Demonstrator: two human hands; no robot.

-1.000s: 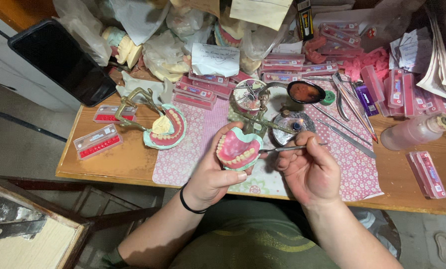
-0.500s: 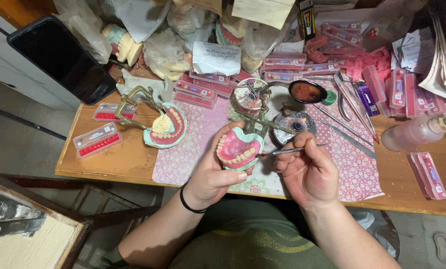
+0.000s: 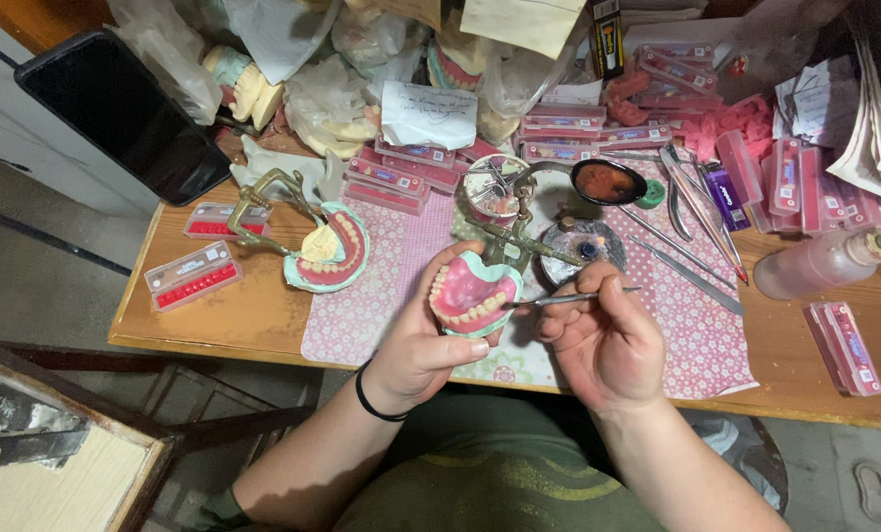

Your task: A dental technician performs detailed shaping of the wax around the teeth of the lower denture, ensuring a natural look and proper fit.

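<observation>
The left hand (image 3: 423,345) cups a pink, horseshoe-shaped denture (image 3: 474,294) with a row of pale teeth. The right hand (image 3: 603,340), just beside it, pinches a thin metal tool (image 3: 570,298) whose tip touches the denture's teeth.

One view only: the camera on your head looks steeply down over your lap onto the table (image 3: 233,320). It sits close, so your forearms rise from the lower edge. The table's far clutter fills the top, floor shows left. No second view shares the scene.
</observation>
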